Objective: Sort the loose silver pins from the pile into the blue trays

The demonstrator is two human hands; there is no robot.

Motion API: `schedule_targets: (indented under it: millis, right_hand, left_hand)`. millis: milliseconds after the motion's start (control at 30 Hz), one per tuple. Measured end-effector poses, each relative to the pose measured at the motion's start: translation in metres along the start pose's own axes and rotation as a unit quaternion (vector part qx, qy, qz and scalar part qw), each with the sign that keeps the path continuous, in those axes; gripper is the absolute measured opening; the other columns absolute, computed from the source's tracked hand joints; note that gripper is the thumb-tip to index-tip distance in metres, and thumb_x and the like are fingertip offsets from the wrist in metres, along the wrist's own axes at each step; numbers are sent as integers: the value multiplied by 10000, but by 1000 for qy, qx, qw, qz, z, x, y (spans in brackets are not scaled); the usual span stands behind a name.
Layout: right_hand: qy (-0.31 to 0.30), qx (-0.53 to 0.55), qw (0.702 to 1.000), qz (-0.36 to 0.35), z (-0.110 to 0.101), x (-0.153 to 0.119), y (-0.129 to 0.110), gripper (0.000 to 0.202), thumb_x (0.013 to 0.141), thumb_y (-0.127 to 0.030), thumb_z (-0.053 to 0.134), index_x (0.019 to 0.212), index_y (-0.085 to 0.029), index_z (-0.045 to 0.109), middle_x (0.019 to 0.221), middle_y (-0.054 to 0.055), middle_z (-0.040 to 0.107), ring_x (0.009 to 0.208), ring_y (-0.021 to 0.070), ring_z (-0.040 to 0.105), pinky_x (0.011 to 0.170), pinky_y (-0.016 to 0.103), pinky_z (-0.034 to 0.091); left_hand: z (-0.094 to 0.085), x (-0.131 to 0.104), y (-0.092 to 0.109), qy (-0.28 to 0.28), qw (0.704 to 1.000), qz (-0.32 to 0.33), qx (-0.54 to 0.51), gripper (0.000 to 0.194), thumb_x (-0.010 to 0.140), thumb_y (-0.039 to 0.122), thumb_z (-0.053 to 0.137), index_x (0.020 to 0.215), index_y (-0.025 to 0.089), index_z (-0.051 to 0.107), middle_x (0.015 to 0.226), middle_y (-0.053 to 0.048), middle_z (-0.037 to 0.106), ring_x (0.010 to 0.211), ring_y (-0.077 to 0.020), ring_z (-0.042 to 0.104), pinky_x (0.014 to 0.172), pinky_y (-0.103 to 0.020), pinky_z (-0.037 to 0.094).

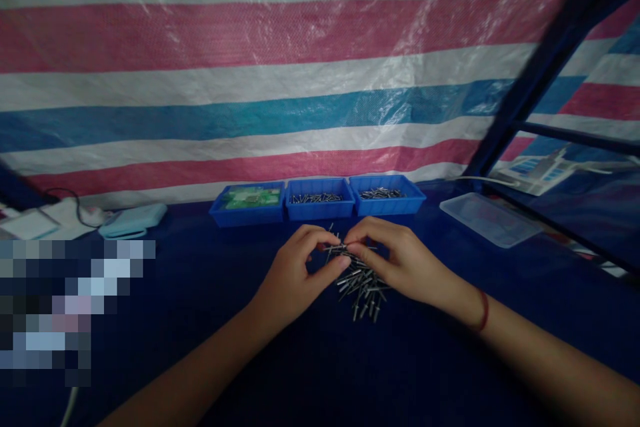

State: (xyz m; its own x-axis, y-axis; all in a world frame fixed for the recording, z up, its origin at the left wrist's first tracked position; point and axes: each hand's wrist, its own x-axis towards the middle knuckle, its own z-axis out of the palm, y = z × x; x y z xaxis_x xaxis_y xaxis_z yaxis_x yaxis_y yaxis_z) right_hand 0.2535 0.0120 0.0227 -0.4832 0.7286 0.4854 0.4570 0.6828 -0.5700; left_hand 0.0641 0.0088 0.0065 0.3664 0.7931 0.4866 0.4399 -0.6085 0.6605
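Observation:
A loose pile of thin metal rivets (365, 287) lies on the dark blue table. Over its far left part is my left hand (300, 267), thumb and forefinger curved toward each other near the rivets. My right hand (395, 253) pinches a thin metal rivet with thumb and forefinger, its fingertips close to those of my left hand. Whether the left fingertips also grip a rivet is too small to tell. Behind the hands stand a blue bin of rivets (316, 212) and a second blue bin of rivets (395, 206).
Left of the rivet bins, another blue bin (247, 215) holds green-and-white packets. A clear plastic lid (490, 219) lies at the right. A light blue pouch (134, 220) and a white cable are at the left. A dark metal frame (530, 80) rises at the right.

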Motion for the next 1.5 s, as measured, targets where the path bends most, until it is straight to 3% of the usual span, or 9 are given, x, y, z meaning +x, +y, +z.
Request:
schedule_targets:
  millis: [167,367,700,933,1100,1333,1433,1500]
  right_hand:
    - [13,133,987,87,7,1,2,160,870,-299,522,857,-163,605,776,18,615,699,116,551,622,262,432]
    - [-19,237,964,123,11,0,-4,180,857,-323,535,845,-154,595,739,2,568,671,103,508,611,256,404]
    - [-39,261,953,148,13,0,-5,192,841,-339,541,842,-155,597,730,9,560,647,112,494,595,279,385]
    - [41,280,949,141,12,1,-3,134,801,-299,603,809,-166,584,720,-8,561,641,97,510,602,261,410]
    - [96,245,959,106,10,0,-5,108,786,-273,624,826,-182,582,705,-16,557,634,98,515,587,256,412]
    - [75,88,993,16,-1,-3,-16,83,809,-238,580,752,-195,539,706,-9,538,650,111,505,606,262,425]
    - [53,-6,998,-17,-13,1,-10,115,832,-226,528,723,-193,544,701,-1,561,657,118,522,625,267,420]
    - [108,-71,992,1,-24,5,5,139,847,-236,502,735,-188,566,718,15,588,671,134,537,638,279,419]
  left_hand:
    - [0,-2,5,62,998,-11,-29,64,835,190,571,889,202,602,878,-13,598,770,-135,570,631,-257,435]
    - [0,-5,8,94,995,6,-36,45,844,185,564,844,192,608,802,1,594,726,-120,559,642,-248,436]
    - [2,-4,7,98,995,0,-36,66,852,192,552,868,194,616,807,-4,599,732,-125,570,640,-247,446]
    - [3,-4,5,96,995,-7,-26,79,855,193,551,891,208,620,814,-5,592,713,-124,559,631,-254,441]
    - [4,-3,3,66,997,-14,-23,75,848,193,561,879,213,626,849,-8,576,734,-128,546,637,-259,434]
    - [5,-5,6,3,999,-14,-29,133,890,232,490,849,215,615,903,-24,553,807,-147,547,672,-277,444]
    - [7,-6,4,20,999,-37,-29,150,901,250,467,997,215,576,915,-32,574,815,-153,558,689,-291,451]
    - [8,-5,-1,31,997,-74,-21,240,902,271,464,1129,209,514,928,-39,587,809,-159,567,674,-294,459]
